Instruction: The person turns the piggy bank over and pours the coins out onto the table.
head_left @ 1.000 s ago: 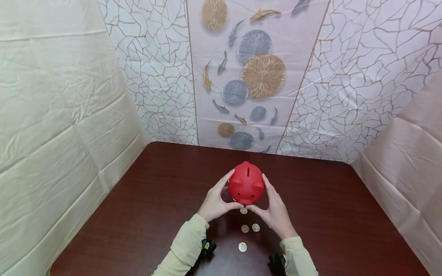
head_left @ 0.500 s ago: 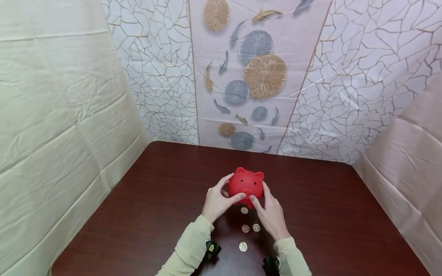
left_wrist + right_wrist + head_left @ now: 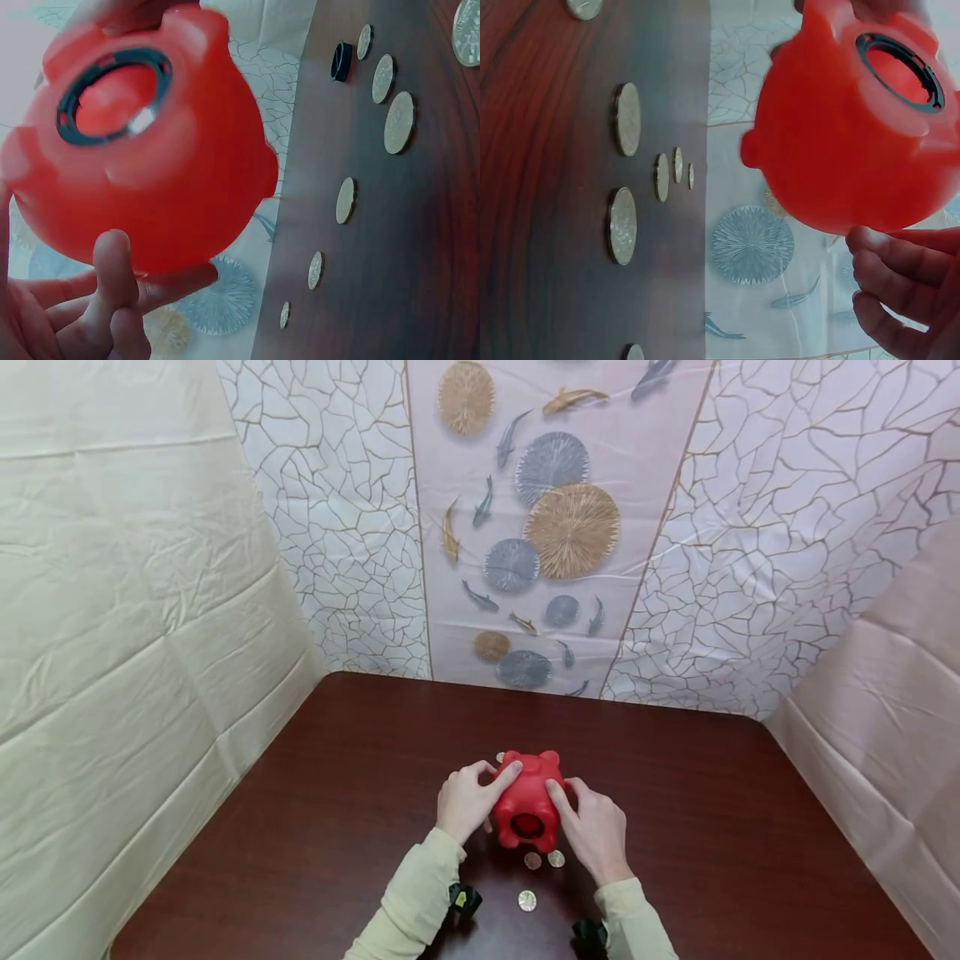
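Note:
A red piggy bank [image 3: 528, 795] is raised above the table, tipped so that its underside faces me. In that underside a round hole [image 3: 527, 826] with a black ring shows uncovered. My left hand [image 3: 463, 799] grips the bank's left side, thumb across the red surface. On the other side my right hand [image 3: 597, 828] holds it the same way, thumb pressed near the middle. Several gold-coloured coins [image 3: 400, 123] lie flat on the table below and around it. A small black cap [image 3: 341, 61] stands among them in the left wrist view.
The dark wood table [image 3: 720, 827] has rounded far corners. A patterned cloth [image 3: 517, 527] with fish and discs hangs behind it, and plain pale cloths [image 3: 150, 652] hang at the sides. One coin [image 3: 527, 901] lies nearest, between the forearms.
The piggy bank has rotated in both hands: first its slotted top faced me, then its face, now its underside. It has come slightly nearer and lower, and a coin behind it shows.

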`<state>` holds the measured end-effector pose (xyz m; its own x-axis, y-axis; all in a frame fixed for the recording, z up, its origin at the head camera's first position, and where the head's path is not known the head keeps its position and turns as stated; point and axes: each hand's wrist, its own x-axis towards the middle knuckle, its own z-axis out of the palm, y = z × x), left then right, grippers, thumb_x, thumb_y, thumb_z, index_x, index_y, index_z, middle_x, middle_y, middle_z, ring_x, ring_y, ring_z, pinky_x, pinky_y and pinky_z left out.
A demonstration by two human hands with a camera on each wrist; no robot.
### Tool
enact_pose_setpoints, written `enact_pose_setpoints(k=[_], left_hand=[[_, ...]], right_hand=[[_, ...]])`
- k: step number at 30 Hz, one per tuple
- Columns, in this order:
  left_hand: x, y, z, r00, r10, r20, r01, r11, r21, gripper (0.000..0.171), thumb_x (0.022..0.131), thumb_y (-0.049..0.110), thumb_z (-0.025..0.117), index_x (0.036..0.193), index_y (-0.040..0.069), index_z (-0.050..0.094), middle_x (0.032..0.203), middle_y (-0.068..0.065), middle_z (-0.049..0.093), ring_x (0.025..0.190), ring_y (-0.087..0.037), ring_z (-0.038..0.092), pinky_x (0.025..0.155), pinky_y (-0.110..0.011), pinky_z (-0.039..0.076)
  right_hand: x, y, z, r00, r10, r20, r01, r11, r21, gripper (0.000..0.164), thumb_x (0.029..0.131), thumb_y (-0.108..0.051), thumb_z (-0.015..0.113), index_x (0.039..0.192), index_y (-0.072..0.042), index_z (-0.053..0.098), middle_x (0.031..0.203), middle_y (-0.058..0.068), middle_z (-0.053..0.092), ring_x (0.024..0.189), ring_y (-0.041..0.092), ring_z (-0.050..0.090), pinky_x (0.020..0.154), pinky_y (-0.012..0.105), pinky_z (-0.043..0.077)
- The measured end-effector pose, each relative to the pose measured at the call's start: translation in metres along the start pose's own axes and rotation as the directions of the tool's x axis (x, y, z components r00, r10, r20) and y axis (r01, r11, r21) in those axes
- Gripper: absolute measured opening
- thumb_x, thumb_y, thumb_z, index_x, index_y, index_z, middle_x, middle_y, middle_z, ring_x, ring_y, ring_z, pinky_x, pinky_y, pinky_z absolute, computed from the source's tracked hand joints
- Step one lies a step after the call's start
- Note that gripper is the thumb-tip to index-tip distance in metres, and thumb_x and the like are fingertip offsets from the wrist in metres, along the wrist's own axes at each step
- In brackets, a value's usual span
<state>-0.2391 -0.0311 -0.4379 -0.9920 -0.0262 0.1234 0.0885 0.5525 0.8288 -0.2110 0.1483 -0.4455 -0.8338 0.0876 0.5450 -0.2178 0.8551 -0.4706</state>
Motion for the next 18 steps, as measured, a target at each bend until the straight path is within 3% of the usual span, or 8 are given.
enact_pose_setpoints(k=[4, 8, 11, 14, 18], left_hand=[[0.000, -0.002, 0.000, 0.999, 0.042, 0.017, -0.042, 0.999, -0.022, 0.057, 0.068, 0.077, 0.046, 0.094, 0.028, 0.062, 0.048, 0.002, 0.059, 0.038, -0.017, 0.057, 0.053, -0.023, 0.043], [0.002, -0.004, 0.000, 0.985, 0.173, 0.001, -0.173, 0.982, -0.081, 0.058, 0.069, 0.069, 0.056, 0.114, 0.031, 0.056, 0.088, 0.001, 0.070, 0.066, -0.012, 0.066, 0.062, -0.022, 0.050], [0.002, -0.004, 0.000, 0.969, 0.244, 0.020, -0.241, 0.965, -0.105, 0.063, 0.068, 0.064, 0.061, 0.123, 0.037, 0.047, 0.113, 0.004, 0.063, 0.077, -0.010, 0.065, 0.067, -0.022, 0.051], [0.003, -0.007, -0.001, 0.958, 0.275, 0.081, -0.261, 0.953, -0.151, 0.069, 0.067, 0.059, 0.066, 0.128, 0.045, 0.037, 0.122, 0.007, 0.056, 0.074, -0.012, 0.063, 0.069, -0.025, 0.052], [0.000, -0.012, -0.001, 0.928, 0.346, 0.141, -0.313, 0.926, -0.210, 0.081, 0.068, 0.048, 0.072, 0.134, 0.046, 0.025, 0.135, 0.007, 0.043, 0.089, -0.015, 0.063, 0.079, -0.032, 0.052]], right_hand=[[0.001, -0.001, -0.003, 1.000, 0.019, 0.010, -0.019, 1.000, -0.012, 0.042, 0.085, -0.053, 0.047, 0.096, -0.017, 0.065, 0.065, 0.004, 0.065, 0.057, 0.019, 0.058, 0.057, 0.036, 0.045], [0.001, -0.001, -0.005, 0.995, 0.066, 0.080, -0.065, 0.998, -0.009, 0.053, 0.083, -0.058, 0.046, 0.114, -0.016, 0.056, 0.065, 0.006, 0.063, 0.058, 0.020, 0.058, 0.058, 0.036, 0.047], [0.000, -0.001, -0.005, 0.979, 0.110, 0.174, -0.115, 0.993, 0.021, 0.067, 0.082, -0.063, 0.043, 0.129, -0.015, 0.042, 0.088, 0.010, 0.067, 0.072, 0.025, 0.063, 0.068, 0.042, 0.050], [0.000, 0.001, -0.004, 0.965, 0.114, 0.236, -0.136, 0.988, 0.079, 0.079, 0.079, -0.066, 0.045, 0.138, -0.017, 0.028, 0.115, 0.012, 0.061, 0.093, 0.031, 0.062, 0.079, 0.048, 0.048], [-0.001, 0.006, -0.003, 0.966, 0.026, 0.258, -0.075, 0.981, 0.180, 0.087, 0.074, -0.064, 0.054, 0.142, -0.026, 0.016, 0.134, 0.008, 0.047, 0.114, 0.030, 0.052, 0.087, 0.052, 0.045]])
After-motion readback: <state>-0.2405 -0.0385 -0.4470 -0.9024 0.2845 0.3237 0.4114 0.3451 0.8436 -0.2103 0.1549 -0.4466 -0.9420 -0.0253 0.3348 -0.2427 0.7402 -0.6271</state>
